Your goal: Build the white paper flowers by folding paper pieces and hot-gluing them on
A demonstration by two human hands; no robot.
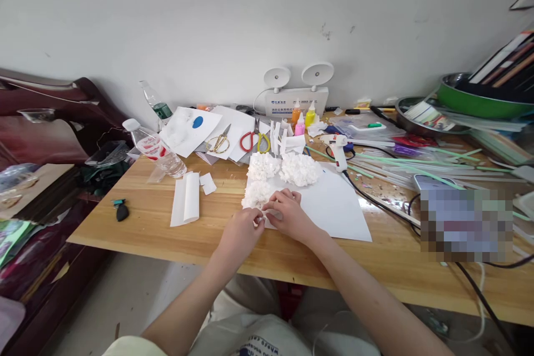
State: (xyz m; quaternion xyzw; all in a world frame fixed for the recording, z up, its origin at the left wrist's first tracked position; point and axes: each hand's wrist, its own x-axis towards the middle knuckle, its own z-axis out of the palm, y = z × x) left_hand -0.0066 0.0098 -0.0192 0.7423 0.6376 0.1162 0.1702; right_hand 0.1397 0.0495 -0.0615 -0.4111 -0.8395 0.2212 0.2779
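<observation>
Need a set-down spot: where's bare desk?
Free desk: between black fob and folded paper; between folded paper and left hand; front strip between white sheet and phone. Crowded: back, with papers, scissors, squeeze bottles; right, with thin strips beside glue gun.

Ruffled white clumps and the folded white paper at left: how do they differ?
The ruffled white clumps look bumpy and rounded; the folded white paper looks smooth and rectangular. The clumps rest on a white sheet; the folded paper lies on the wooden table. Both are white.
</observation>
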